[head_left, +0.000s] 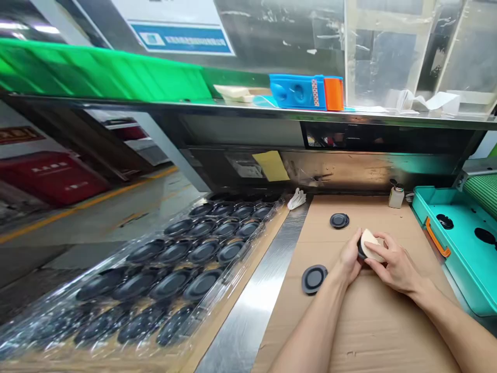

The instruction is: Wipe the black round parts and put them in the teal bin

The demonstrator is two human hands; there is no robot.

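Observation:
Over the cardboard sheet, my left hand is closed round a black round part, of which only an edge shows. My right hand pinches a cream-coloured cloth or pad and presses it against that part; the exact material cannot be told. Two more black round parts lie on the cardboard: one round part beyond my left hand, another flat part beside my left forearm.
To the left, a clear plastic tray holds rows of black round parts. A teal bin with black discs stands right. A small bottle is at the back. Above runs a metal shelf with a blue-and-orange box.

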